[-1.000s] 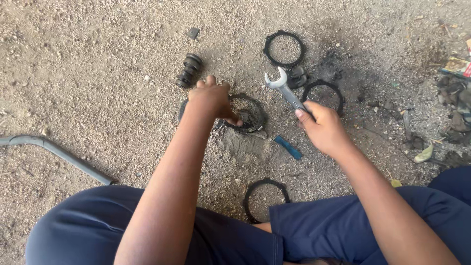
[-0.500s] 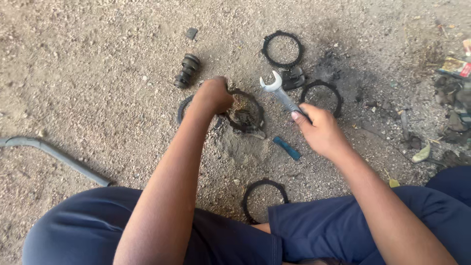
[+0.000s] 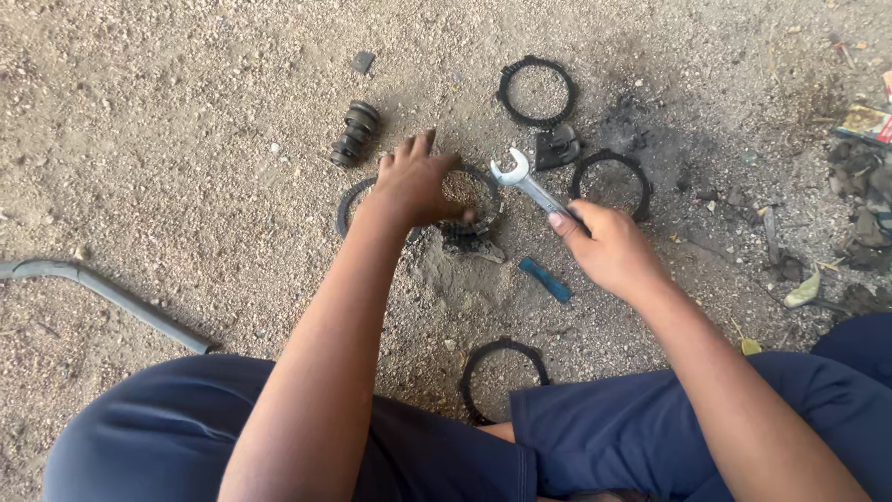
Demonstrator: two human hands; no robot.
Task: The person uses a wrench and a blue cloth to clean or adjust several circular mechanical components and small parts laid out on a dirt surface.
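My left hand [image 3: 418,183] rests on a dark ring-shaped part [image 3: 478,218] lying on the sandy ground, thumb on its rim and fingers spread over it. A second ring [image 3: 346,206] pokes out just left of that hand. My right hand [image 3: 609,246] grips the handle of a silver open-ended spanner [image 3: 522,180], whose jaw points up and left, close to the ring's right edge. A small blue tool [image 3: 546,280] lies on the ground below the right hand.
More black toothed rings lie at the top [image 3: 536,90], the right [image 3: 610,183] and near my knees [image 3: 502,376]. A dark ribbed gear piece [image 3: 356,134] sits upper left. A grey pipe [image 3: 102,293] runs along the left. Debris is piled at the right edge [image 3: 859,200].
My left hand has opened from a closed fist over the ring to spread fingers on it. The right hand with the spanner has stayed almost in place.
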